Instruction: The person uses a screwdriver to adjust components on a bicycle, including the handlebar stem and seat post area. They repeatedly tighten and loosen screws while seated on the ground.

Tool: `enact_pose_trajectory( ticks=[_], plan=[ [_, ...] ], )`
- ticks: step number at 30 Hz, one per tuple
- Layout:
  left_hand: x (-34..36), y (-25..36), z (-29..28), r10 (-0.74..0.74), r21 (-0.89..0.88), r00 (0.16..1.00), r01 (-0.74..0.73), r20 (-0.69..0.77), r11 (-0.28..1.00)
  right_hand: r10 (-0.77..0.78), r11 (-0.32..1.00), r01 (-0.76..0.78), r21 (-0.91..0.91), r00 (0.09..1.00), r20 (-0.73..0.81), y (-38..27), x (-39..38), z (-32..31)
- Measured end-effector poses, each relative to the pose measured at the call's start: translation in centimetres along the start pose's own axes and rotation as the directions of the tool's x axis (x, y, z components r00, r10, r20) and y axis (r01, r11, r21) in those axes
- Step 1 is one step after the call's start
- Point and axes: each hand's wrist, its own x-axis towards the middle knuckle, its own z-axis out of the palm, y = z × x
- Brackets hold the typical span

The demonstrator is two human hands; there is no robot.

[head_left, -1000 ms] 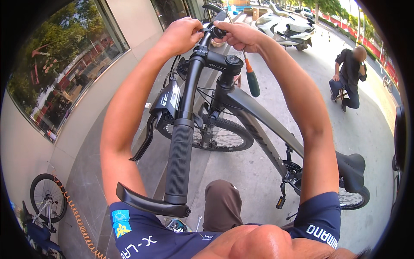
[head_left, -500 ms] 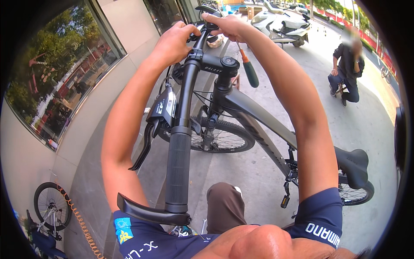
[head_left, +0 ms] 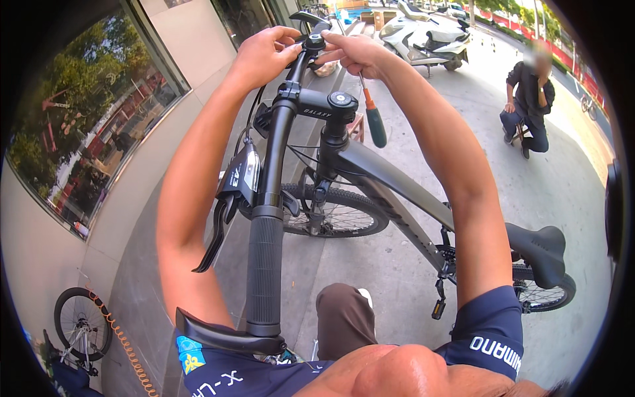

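Left hand (head_left: 266, 58) was half-open beside a round black part (head_left: 315, 42) on the handlebar (head_left: 271, 165), nothing visibly gripped; right hand (head_left: 357, 54) had its thumb at that part, lower fingers curled round a hanging screwdriver (head_left: 375, 126); judged risk: dropped screwdriver, if those fingers loosened.

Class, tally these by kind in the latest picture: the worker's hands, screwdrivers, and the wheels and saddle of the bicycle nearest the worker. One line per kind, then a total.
Hands: 2, left hand and right hand
Screwdriver: 1
Wheels: 2, front wheel and rear wheel
Saddle: 1
Total: 6
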Motion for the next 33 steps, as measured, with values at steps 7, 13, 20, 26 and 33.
enact_pose_trajectory(
  ticks=[7,13,20,26,33],
  plan=[
    [0.9,-1.2,2.2,0.037,-0.033,0.999,-0.037,-0.015,0.999,0.032,0.996,-0.04,-0.074,0.994,-0.106,-0.7,1.3,0.5],
    [0.9,-1.3,2.7,-0.021,-0.224,1.0,0.021,0.0,0.974,0.03,0.989,-0.047,-0.137,0.992,-0.122,-0.7,1.4,0.7],
    [-1.3,-1.0,0.3,-0.046,-0.265,0.998,0.031,-0.05,0.964,0.014,0.993,-0.036,-0.114,0.982,-0.188,2.3,0.3,-2.7],
    [-10.0,-1.4,-3.1,-0.131,-0.335,0.961,0.044,-0.243,0.941,-0.18,0.97,0.147,-0.191,0.97,-0.166,-3.8,-7.4,-11.5],
    [-27.5,0.9,4.8,-0.777,-0.837,0.463,0.125,-0.426,0.533,-0.282,0.93,0.276,0.243,0.959,-0.008,-10.6,-25.3,-13.7]
  ],
)
